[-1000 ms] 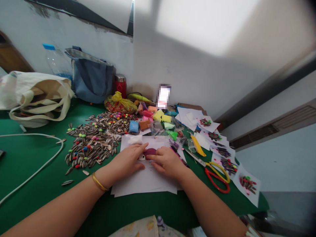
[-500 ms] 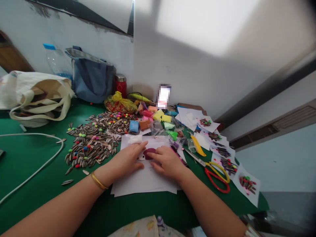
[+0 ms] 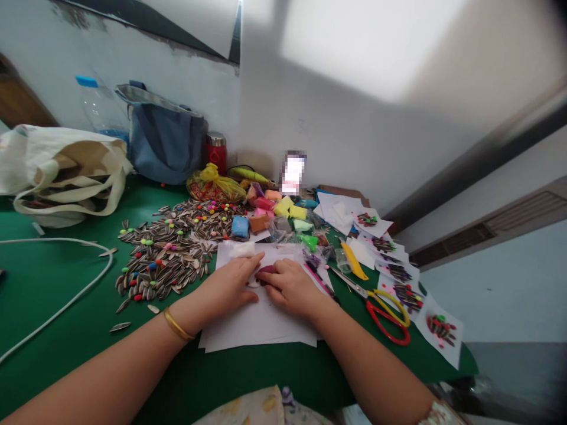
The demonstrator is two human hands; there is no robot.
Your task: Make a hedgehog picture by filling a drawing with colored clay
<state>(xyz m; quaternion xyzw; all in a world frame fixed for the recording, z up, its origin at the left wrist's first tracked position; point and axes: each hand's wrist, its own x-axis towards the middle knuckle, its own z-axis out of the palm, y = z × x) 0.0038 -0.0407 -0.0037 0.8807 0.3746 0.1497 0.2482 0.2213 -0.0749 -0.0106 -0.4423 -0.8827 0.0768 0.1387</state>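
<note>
Both my hands rest on a stack of white paper (image 3: 261,324) on the green table (image 3: 66,283). Between them lies a dark maroon lump of clay (image 3: 266,271). My left hand (image 3: 225,286), with a gold bangle at the wrist, lies over the paper with its fingertips pressed against the lump's left side. My right hand (image 3: 290,287) has its fingers curled and pressed onto the lump from the right, covering most of it. A small white piece shows just under the clay.
A heap of sunflower seeds with coloured beads (image 3: 172,248) lies left of the paper. Coloured clay blocks (image 3: 266,215) sit behind it. Red and yellow scissors (image 3: 385,313), a yellow tool (image 3: 353,261) and finished seed cards (image 3: 438,327) lie to the right. Bags (image 3: 66,171) and a white cable (image 3: 66,295) are on the left.
My right hand has slid slightly left over the maroon clay, so less of the lump shows. My left hand has barely moved.
</note>
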